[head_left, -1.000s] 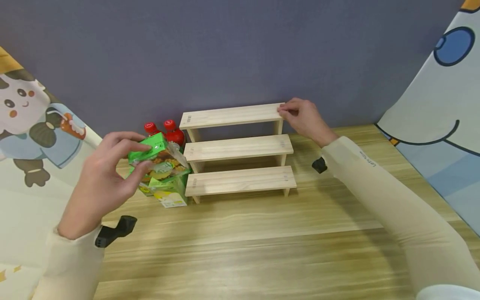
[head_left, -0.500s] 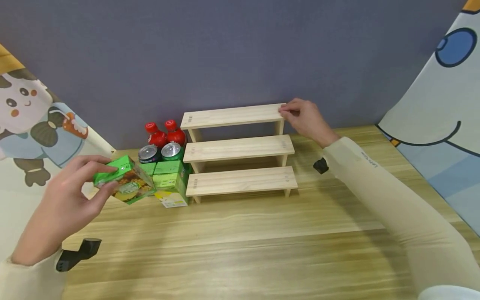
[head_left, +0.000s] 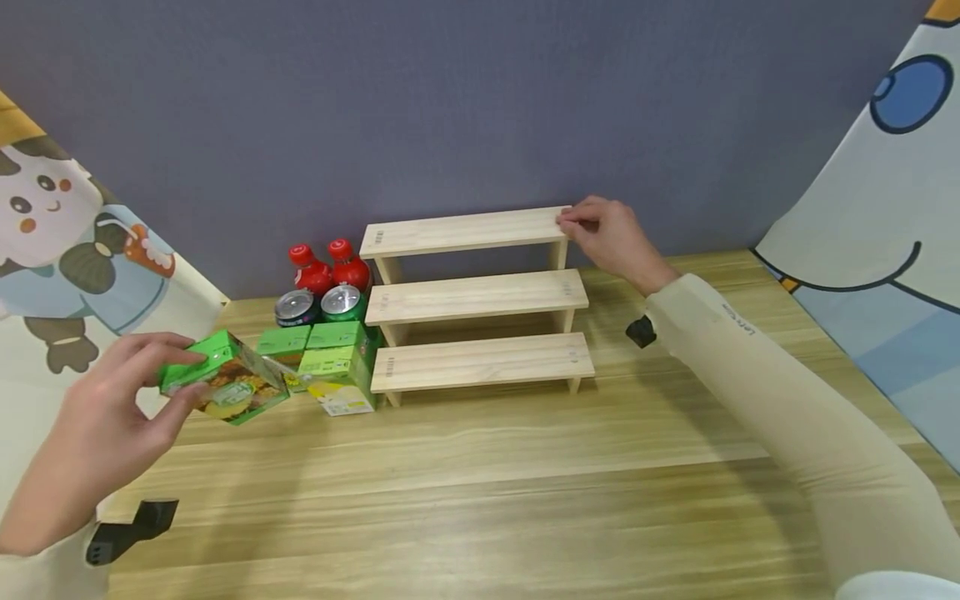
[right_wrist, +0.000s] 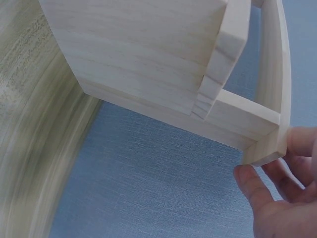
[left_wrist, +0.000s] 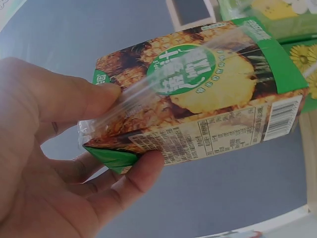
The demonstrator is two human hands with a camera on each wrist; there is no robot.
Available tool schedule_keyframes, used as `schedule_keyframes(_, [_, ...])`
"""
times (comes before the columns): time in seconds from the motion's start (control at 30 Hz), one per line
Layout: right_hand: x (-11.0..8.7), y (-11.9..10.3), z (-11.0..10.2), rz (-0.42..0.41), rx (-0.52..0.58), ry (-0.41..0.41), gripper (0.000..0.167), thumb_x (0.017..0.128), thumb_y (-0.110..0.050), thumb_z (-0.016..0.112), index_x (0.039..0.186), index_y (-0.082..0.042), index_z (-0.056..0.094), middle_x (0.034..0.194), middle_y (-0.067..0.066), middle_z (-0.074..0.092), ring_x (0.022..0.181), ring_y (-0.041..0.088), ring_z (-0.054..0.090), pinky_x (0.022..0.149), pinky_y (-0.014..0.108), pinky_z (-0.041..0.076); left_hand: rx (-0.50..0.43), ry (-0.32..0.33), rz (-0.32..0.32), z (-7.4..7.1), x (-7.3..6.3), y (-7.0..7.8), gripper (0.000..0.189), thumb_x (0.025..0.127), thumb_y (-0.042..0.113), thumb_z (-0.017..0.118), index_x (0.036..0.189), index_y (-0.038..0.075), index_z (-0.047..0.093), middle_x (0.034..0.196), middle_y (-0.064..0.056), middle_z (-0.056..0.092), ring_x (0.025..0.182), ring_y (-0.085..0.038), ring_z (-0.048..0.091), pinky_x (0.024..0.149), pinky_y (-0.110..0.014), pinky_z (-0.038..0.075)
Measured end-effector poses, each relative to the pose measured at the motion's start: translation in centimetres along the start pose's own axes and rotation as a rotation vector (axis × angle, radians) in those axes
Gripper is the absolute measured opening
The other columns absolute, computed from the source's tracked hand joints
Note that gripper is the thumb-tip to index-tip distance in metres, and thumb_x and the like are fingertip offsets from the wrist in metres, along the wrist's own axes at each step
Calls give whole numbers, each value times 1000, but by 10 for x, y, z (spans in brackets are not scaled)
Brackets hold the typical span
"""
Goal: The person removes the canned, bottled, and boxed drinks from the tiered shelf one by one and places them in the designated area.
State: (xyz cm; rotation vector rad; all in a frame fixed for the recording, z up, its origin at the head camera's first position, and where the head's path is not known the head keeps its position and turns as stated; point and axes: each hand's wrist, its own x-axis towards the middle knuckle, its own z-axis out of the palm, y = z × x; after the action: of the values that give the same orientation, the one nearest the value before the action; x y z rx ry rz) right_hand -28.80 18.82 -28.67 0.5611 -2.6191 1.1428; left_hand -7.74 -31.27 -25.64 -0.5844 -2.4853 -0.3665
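Observation:
My left hand (head_left: 112, 417) grips a green juice carton (head_left: 232, 385) by its top end, left of the other drinks. Pineapple pictures, a clear straw sleeve and a barcode show on this carton (left_wrist: 198, 94) in the left wrist view. At the upper right, my right hand (head_left: 611, 242) pinches the right end of the top shelf of a three-step wooden rack (head_left: 480, 296). The right wrist view shows thumb and fingers of the right hand (right_wrist: 292, 183) on either side of the board's corner.
Left of the rack stand two red-capped bottles (head_left: 348, 267), two cans (head_left: 342, 302) and several green cartons (head_left: 335, 367). A grey-blue wall (head_left: 465, 108) rises behind, with cartoon panels (head_left: 862, 192) at both sides. Wood-grain tabletop (head_left: 480, 500) stretches in front.
My left hand has moved left and toward me with the juice carton, uncovering the cans and green cartons behind. My right hand has stayed at the rack's top shelf.

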Motion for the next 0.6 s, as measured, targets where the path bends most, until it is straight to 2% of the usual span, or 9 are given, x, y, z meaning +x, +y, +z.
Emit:
schedule_keyframes(0.13, [0,0,0,5,0,-2,28,95,-23,58,112,-4,68,112,5,61,98,18,57,84,32,48,1,-32,-23,10,-7,-11,42,56,-13,80,93,0,64,106,-15,57,90,-25,51,69,-11,35])
schedule_keyframes(0.27, [0,0,1,10,7,-6,28,95,-23,59,112,-4,68,112,6,61,98,18,57,85,33,47,-22,-73,-41,25,-14,-22,44,57,-12,82,93,3,64,107,-12,57,89,-20,51,69,-6,36])
schedule_keyframes(0.6, [0,1,2,-4,4,15,26,94,-20,59,110,-2,69,110,7,61,97,20,58,84,34,47,-69,-127,-16,55,-22,-35,47,58,-15,81,92,8,59,101,-5,53,86,-12,47,67,-8,39])
